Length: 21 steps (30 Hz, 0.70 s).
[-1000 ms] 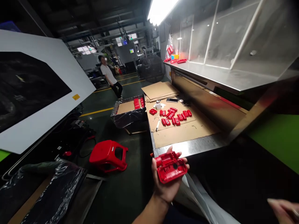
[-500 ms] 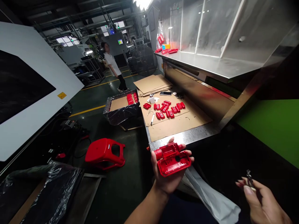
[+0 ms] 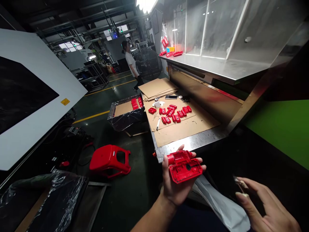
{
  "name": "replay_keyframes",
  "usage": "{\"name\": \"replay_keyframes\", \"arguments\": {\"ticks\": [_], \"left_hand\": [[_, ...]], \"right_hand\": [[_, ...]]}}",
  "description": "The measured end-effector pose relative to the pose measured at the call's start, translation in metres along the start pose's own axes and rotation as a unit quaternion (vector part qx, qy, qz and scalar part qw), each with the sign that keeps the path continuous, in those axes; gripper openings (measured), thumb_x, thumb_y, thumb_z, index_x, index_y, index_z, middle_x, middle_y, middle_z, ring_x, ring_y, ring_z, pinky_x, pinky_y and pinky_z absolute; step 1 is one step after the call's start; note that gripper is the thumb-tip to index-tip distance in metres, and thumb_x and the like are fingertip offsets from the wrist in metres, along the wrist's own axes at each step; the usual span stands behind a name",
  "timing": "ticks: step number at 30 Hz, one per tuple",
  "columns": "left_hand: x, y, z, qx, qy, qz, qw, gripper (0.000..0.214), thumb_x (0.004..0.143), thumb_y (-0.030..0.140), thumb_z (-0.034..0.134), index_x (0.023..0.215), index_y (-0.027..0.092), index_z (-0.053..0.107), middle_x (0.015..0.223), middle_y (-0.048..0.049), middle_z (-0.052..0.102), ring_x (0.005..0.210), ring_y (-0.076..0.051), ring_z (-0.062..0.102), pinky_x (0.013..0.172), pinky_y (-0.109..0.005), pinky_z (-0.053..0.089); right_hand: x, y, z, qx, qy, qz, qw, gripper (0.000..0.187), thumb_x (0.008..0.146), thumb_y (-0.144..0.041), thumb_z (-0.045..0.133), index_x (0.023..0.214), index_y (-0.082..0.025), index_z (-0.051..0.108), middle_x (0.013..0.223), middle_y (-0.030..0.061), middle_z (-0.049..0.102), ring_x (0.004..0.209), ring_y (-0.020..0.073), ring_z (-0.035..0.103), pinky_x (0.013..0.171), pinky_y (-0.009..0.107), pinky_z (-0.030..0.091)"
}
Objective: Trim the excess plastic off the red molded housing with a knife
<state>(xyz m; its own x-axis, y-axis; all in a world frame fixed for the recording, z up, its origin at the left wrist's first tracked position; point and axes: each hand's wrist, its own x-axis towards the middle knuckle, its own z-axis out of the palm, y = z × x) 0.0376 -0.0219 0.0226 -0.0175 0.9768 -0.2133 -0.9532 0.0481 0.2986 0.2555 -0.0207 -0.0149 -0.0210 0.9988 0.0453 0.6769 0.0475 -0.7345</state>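
On my left hand [image 3: 177, 191] rests a red plastic housing [image 3: 185, 172], its hollow inner side facing up and my fingers curled round its edges. A dark round spot shows inside the housing. Off to the right, my right hand [image 3: 264, 203] pinches a small metal piece [image 3: 238, 183] between thumb and fingers; it is blurred and I cannot make out its kind. The two hands are apart. Beyond them, several similar red housings [image 3: 170, 111] lie on the cardboard-covered bench [image 3: 188, 132].
A white-handled knife or pen [image 3: 158, 124], a phone [image 3: 171, 97] and stacked cardboard sheets [image 3: 156, 87] are on the bench. Left of it stand a plastic-lined box [image 3: 123, 109] with red parts and a red stool [image 3: 106, 159]. A person [image 3: 131, 62] walks in the background.
My right hand has moved left, nearer the housing, with the metal piece. My left hand and the housing have shifted slightly right. The person behind has walked to the right.
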Motion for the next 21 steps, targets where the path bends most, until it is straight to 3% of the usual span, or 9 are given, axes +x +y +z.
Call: {"name": "replay_keyframes", "arguments": {"ticks": [2,4,7,12,21], "left_hand": [[-0.004,-0.005,0.003,0.005,0.004,-0.024,1.000,0.067,0.087,0.066,0.055,0.133,0.018,0.056,0.118,-0.0162,0.065,0.113,-0.035,0.060,0.105,-0.054,0.040],[-0.008,-0.010,0.008,0.008,0.004,-0.051,0.999,0.067,0.087,0.065,0.056,0.134,0.017,0.055,0.118,-0.0170,0.065,0.113,-0.035,0.059,0.103,-0.053,0.041],[-0.014,-0.016,0.015,0.008,0.004,-0.083,0.997,0.066,0.089,0.064,0.051,0.134,0.014,0.055,0.115,-0.0182,0.066,0.109,-0.031,0.062,0.098,-0.046,0.044],[-0.019,-0.017,0.023,0.001,0.019,-0.105,0.994,0.063,0.090,0.060,0.053,0.130,0.012,0.059,0.105,-0.0136,0.066,0.095,-0.022,0.063,0.091,-0.033,0.046],[-0.019,-0.020,0.027,-0.004,0.033,-0.112,0.993,0.065,0.085,0.061,0.061,0.129,0.013,0.060,0.103,-0.0119,0.063,0.092,-0.021,0.059,0.089,-0.031,0.045]], "right_hand": [[0.007,-0.004,-0.004,-0.015,0.030,-0.184,0.982,0.042,0.093,-0.056,0.052,0.120,-0.025,0.059,0.117,0.0020,0.062,0.101,0.0196,0.061,0.088,0.031,0.050],[0.015,-0.016,-0.010,-0.034,0.040,-0.331,0.942,0.042,0.093,-0.046,0.057,0.123,-0.016,0.059,0.118,0.0071,0.060,0.105,0.0194,0.059,0.091,0.028,0.046],[0.025,-0.046,-0.017,-0.058,0.015,-0.441,0.895,0.047,0.092,-0.036,0.062,0.127,-0.006,0.057,0.120,0.0138,0.057,0.110,0.0237,0.054,0.096,0.034,0.043],[0.031,-0.077,-0.019,-0.084,0.001,-0.505,0.859,0.051,0.089,-0.034,0.068,0.127,-0.001,0.058,0.118,0.0160,0.058,0.109,0.0270,0.052,0.096,0.042,0.042],[0.033,-0.076,-0.021,-0.088,0.007,-0.516,0.852,0.046,0.092,-0.036,0.065,0.121,-0.001,0.062,0.113,0.0146,0.062,0.107,0.0244,0.053,0.095,0.040,0.042]]}}
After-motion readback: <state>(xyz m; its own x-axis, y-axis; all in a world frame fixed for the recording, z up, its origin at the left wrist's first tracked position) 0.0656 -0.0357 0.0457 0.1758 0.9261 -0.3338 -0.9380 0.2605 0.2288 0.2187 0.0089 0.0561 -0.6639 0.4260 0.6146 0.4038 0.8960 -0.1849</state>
